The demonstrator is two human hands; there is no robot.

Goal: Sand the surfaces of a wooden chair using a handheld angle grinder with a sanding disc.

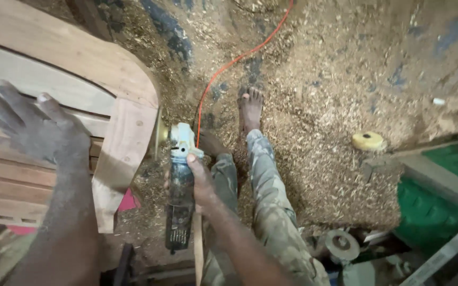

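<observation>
Angle grinder [180,185] is gripped in the right hand [200,180], fingers wrapped round its body, disc end held against the right edge of the wooden chair piece [125,153] at left. Left hand [35,127] is laid flat on the slats, fingers spread, nothing grasped. Orange cable [234,61] is seen running far across the sawdust-covered floor [335,79]. A yellow roll [368,141] is lying on the floor to the right.

A yellow roll [368,141] is lying on the sawdust-covered floor [335,79] at right. A green machine [441,196] is standing at the near right, a grey disc [341,244] lying beside it.
</observation>
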